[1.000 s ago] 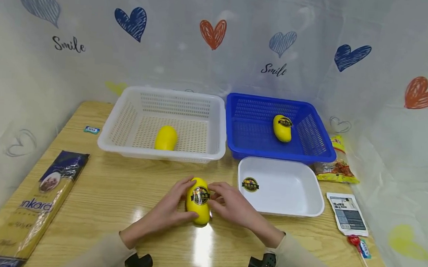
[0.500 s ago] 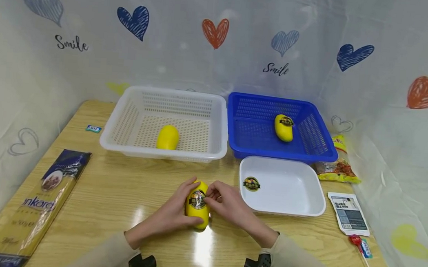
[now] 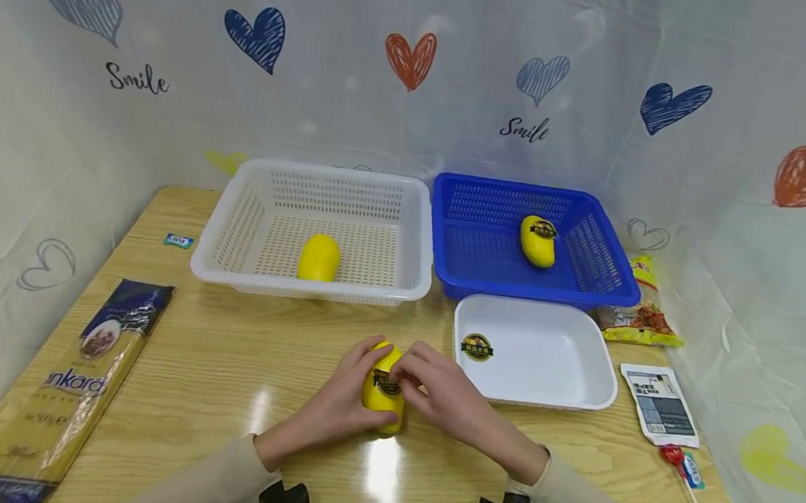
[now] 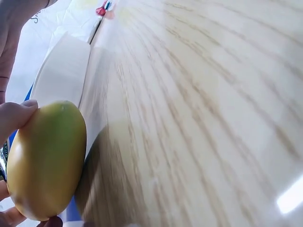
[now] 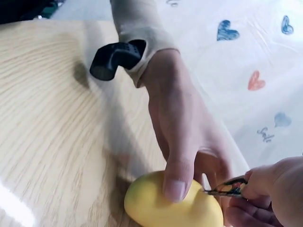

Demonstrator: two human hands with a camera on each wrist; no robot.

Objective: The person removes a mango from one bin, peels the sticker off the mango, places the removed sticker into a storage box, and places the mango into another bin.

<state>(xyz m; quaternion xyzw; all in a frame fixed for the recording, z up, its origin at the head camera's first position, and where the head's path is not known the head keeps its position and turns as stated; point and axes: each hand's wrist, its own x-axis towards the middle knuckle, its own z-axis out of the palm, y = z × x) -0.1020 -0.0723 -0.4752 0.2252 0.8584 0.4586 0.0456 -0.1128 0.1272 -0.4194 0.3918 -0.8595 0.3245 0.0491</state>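
- Since a second ago your right hand (image 3: 444,393) has closed in over the top of the mango (image 3: 383,393); the round sticker (image 5: 227,187), which then lay flat and fully in view on the fruit, is now partly lifted, its edge pinched between your right thumb and fingertips; the mango has hardly shifted on the desk (image 3: 216,363)
- Your left hand (image 3: 335,401) stays curled round the mango's left side, thumb pressed on its skin, steadying it
- The white basket (image 3: 238,230) holds one plain yellow mango (image 3: 319,257) with no sticker showing; the blue basket (image 3: 604,252) just beside it holds one mango with a sticker (image 3: 538,240) on top; the white tray (image 3: 562,369) in front of the blue basket holds only a loose round sticker (image 3: 476,347) near its left wall
- The mango in your hands lies on the desk in front of the baskets, just left of the white tray; it is smooth and yellow, greenish toward one end in the left wrist view, with the dark, gold-rimmed sticker peeling from its upper face
- A pasta packet (image 3: 69,385) lies at the desk's left edge; a snack bag (image 3: 637,320), a grey sachet (image 3: 657,404) and a lollipop (image 3: 679,464) lie to the right
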